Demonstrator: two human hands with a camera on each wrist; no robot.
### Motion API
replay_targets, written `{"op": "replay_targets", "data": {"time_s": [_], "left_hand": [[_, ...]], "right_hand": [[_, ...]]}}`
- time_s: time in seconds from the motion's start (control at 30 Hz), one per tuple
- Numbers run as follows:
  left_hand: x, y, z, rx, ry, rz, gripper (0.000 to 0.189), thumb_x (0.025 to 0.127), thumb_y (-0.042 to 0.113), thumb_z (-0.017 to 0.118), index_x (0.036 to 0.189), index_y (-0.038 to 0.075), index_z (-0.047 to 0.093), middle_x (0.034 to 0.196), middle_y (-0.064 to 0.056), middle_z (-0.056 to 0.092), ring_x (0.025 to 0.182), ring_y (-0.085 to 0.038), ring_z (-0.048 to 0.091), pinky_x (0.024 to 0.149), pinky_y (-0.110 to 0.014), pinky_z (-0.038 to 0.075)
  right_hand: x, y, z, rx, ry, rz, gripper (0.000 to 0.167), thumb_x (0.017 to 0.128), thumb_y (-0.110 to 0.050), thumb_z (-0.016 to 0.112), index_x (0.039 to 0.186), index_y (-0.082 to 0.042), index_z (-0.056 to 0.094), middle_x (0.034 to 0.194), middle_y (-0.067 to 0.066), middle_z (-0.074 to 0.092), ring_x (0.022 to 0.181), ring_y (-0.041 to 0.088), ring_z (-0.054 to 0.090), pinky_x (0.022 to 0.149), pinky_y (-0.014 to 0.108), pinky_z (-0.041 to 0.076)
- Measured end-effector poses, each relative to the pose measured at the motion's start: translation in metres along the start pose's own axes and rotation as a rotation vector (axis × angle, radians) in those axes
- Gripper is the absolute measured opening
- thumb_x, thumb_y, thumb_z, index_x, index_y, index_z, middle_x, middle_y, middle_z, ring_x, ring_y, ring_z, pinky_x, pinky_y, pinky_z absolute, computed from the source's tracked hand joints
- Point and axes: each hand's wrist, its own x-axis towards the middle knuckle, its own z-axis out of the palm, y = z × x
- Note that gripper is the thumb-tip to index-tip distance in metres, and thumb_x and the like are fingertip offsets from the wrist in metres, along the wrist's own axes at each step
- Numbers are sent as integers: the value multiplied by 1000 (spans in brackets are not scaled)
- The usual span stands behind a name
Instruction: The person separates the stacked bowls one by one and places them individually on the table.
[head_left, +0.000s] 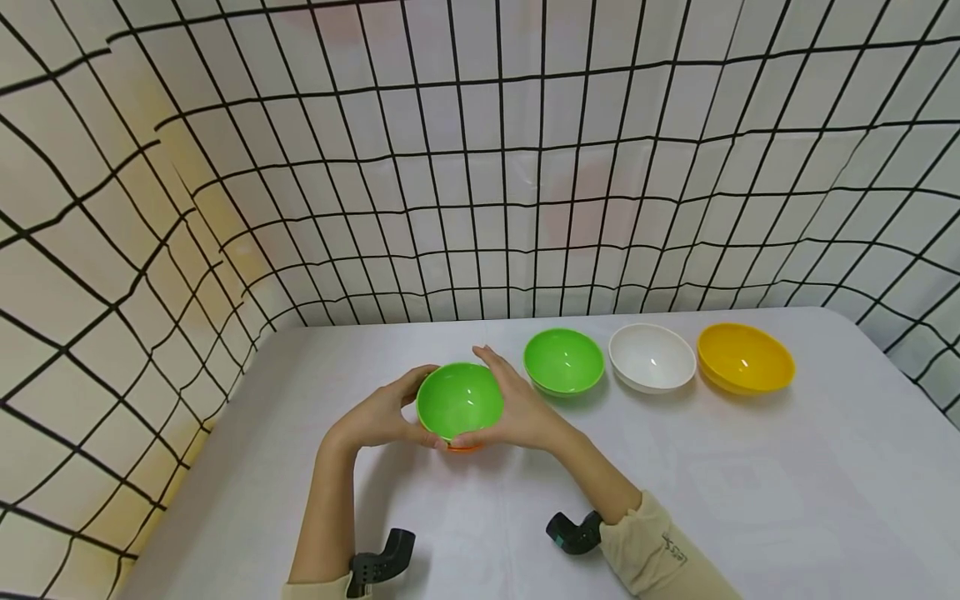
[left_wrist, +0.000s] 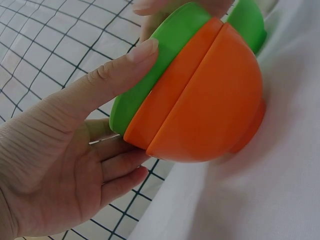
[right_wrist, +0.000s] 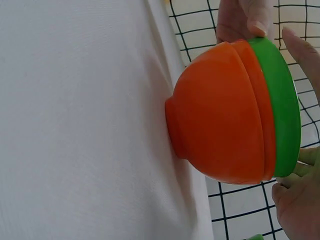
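A green bowl [head_left: 459,402] sits nested in two orange bowls [left_wrist: 215,95], the stack upright on the white-covered table. My left hand [head_left: 382,414] holds the green bowl from the left, its thumb on the near side of the rim and its fingers round the far side. From the right, my right hand [head_left: 521,408] spans the same bowl, thumb by the near rim close to the left thumb, fingers toward the back. In the right wrist view the orange foot of the stack [right_wrist: 220,120] stands on the cloth.
To the right of the stack, a second green bowl [head_left: 564,362], a white bowl [head_left: 652,358] and a yellow bowl [head_left: 745,358] stand in a row along the back of the table [head_left: 750,500]. A black grid net [head_left: 525,154] hangs behind and at the sides.
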Motion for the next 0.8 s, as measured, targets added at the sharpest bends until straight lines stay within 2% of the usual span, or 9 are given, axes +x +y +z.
{"op": "replay_targets", "data": {"time_s": [0.47,0.8], "left_hand": [[1,-1,0,0,1,-6,99,57,37,87,140,20,35,139,8,41,134,-21,33,109,-43,30],[0,-1,0,-7,-6,5,98,58,36,87,139,20,35,138,8,42,134,-21,34,109,-44,30]], "right_hand": [[2,4,4,14,-13,1,122,50,-53,85,147,-26,16,153,4,18,133,28,31,100,51,38],[2,6,6,28,-45,5,123,51,-48,87,147,-17,17,150,5,23,128,27,37,99,48,39]]}}
